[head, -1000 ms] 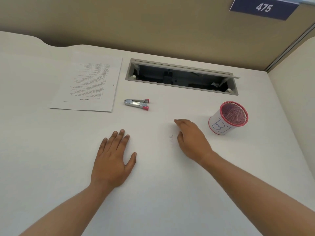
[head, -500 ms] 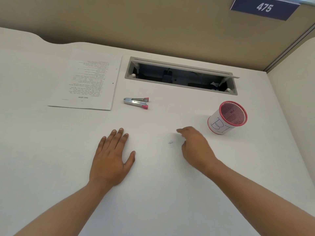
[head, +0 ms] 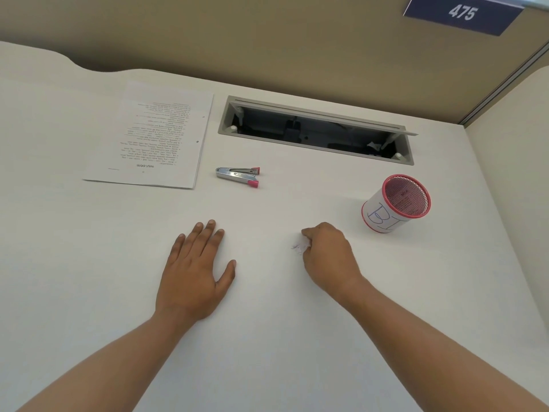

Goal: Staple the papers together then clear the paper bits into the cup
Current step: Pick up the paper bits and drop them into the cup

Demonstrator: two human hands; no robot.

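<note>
Desk [head: 267,352]: white, backed by a tan partition.

Left hand [head: 193,272]: lies palm down on the desk, fingers straight and slightly spread, thumb out to the side. It holds nothing.

Right hand [head: 329,257]: rests on the desk to the right of the left hand, well apart from it. Its fingers are curled inward round the paper bits [head: 298,247], a small white scrap heap that shows at the fingertips on the hand's left side and touches the desk surface. The thumb is hidden under the hand.

Cup [head: 392,209]: red mesh, wrapped in a white label with blue handwritten letters. It stands on the desk beyond and to the right of the right hand, near it but not touching. Whether it holds any bits cannot be told.

Papers [head: 154,138]: a printed stack lying flat at the far left of the desk, edges aligned, text upside down to the camera. A staple cannot be made out.

Stapler [head: 237,176]: small, silver with pink ends, lying just beside the near right corner of the papers, apart from them and from both hands.

Cable hatch [head: 315,130]: grey, recessed in the desk behind the stapler, lid raised.

Sign [head: 463,13]: dark blue, on the partition, reads 475.
</note>
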